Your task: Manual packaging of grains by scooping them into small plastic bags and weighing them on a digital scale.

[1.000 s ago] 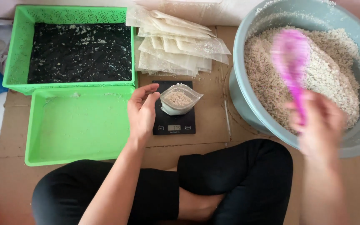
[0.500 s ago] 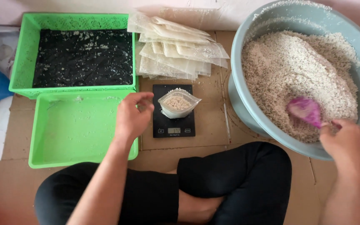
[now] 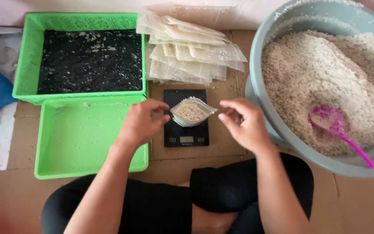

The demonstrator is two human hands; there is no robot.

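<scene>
Pouch on scale, both hands closing in

Pouch, small clear plastic, part-filled w/ pale grain, sits open-topped on black scale, approx centre of frame. Scale rests on cardboard.

L hand just left of pouch, fingers curled loosely, thumb + index a little apart; fingertips at pouch's left edge, prob touching but can't tell for sure. Nothing gripped in it.

R hand just right of pouch, fingers bent, thumb + index near each other in a loose pinch. Index tip close to pouch's right corner, small gap visible, not touching. Holds nothing.

Grey basin at right, heaped w/ same pale grain. Pink scoop lies in grain, bowl end resting on it, handle running to basin's near rim, well apart from R hand.

Stack of empty clear bags behind scale, dusted w/ crumbs.

Two green trays at left: far tray lined w/ black sheet, scattered crumbs on it; near tray has light dusting only. L wrist crosses near tray's right corner.

Person's legs in black at bottom, crossed.
</scene>
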